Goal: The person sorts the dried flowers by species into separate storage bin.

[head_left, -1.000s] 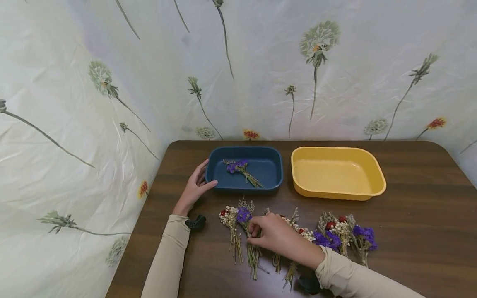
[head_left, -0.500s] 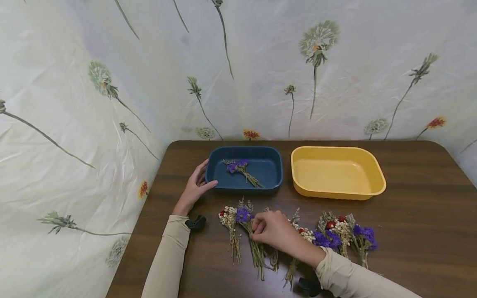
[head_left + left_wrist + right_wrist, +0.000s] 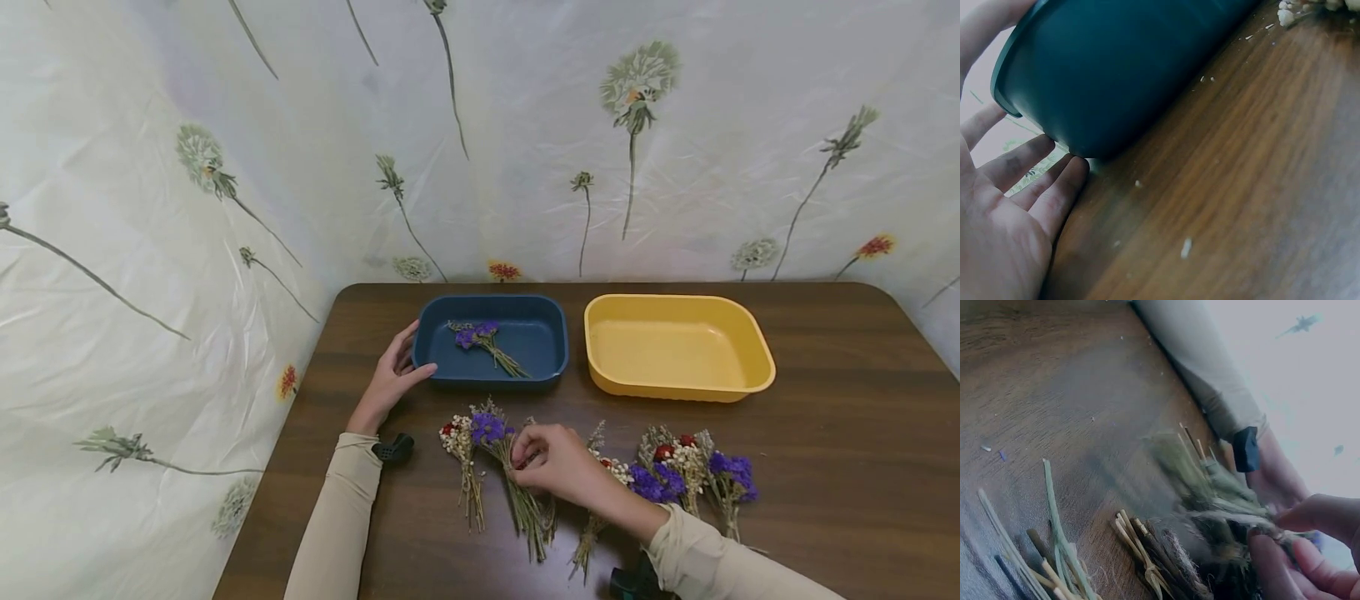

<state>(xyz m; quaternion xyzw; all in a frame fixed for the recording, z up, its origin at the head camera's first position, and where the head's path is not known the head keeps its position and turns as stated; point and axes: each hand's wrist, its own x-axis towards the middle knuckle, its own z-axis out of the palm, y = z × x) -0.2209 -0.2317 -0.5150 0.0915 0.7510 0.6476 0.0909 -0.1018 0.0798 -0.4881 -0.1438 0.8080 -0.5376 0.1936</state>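
Observation:
My left hand (image 3: 388, 377) rests against the left end of a blue tray (image 3: 542, 337). Its thumb lies at the rim, and its straight, spread fingers (image 3: 1063, 187) touch the outer wall. Inside the tray lies a small bunch of purple dried flowers (image 3: 486, 337). My right hand (image 3: 558, 468) pinches the tied stems of another purple dried flower bunch (image 3: 491, 429) between thumb and fingers. Those stems (image 3: 1200, 478) look blurred in the right wrist view, with twine round them. Just left of this bunch is a white and red dried bunch (image 3: 460, 437).
A yellow tray (image 3: 682, 342) stands right of the blue one. Several more dried bunches lie on the brown table (image 3: 840, 467), including a purple one (image 3: 735, 475) at the right, some partly hidden under my right arm. A dandelion-patterned sheet (image 3: 525, 100) hangs behind.
My right hand has shifted slightly right along the table, and the stems of the purple bunch have swung right with it. The left hand and both trays keep their places.

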